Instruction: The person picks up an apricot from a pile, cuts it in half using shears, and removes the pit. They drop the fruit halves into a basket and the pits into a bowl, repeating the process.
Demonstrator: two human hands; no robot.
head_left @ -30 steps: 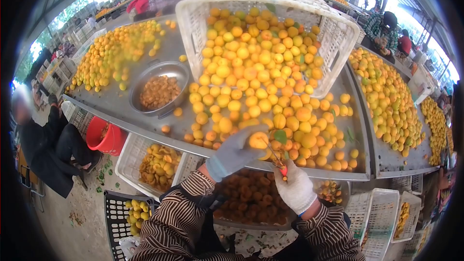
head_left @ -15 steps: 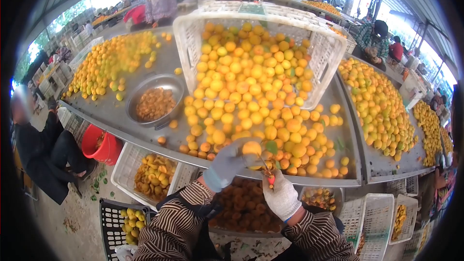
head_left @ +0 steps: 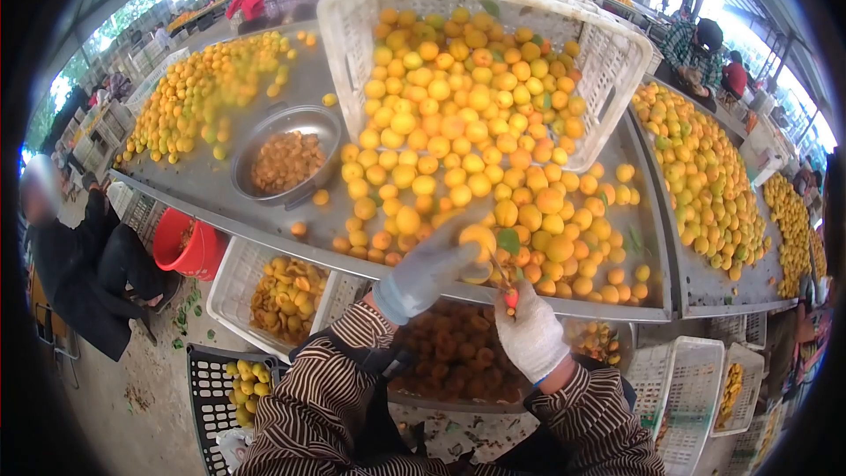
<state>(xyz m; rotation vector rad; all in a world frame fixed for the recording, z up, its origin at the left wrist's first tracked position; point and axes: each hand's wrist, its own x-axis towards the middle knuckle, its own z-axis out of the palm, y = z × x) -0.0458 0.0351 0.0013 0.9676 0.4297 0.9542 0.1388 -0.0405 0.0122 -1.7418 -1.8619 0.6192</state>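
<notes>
My left hand (head_left: 427, 273), in a grey glove, is closed around an orange-yellow apricot (head_left: 477, 240) over the table's front edge. In a white knitted glove, my right hand (head_left: 531, 335) grips a small tool with a red handle (head_left: 510, 299). Its thin tip points up to the apricot's lower side; the exact kind of tool cannot be made out. Behind both hands, a heap of apricots (head_left: 458, 132) spills from a tipped white plastic crate (head_left: 608, 88) onto the metal table (head_left: 652, 269).
A metal bowl (head_left: 329, 134) with brown pieces stands left on the table. Below are a container of halved fruit (head_left: 458, 361), a white crate (head_left: 231, 286), a black crate (head_left: 208, 405) and a red bucket (head_left: 198, 257). A person (head_left: 84, 256) sits at the left.
The view has tipped downward slightly, so the table and crate sit higher. My hands keep the apricot and the red-handled tool close together, and both appear slightly further right.
</notes>
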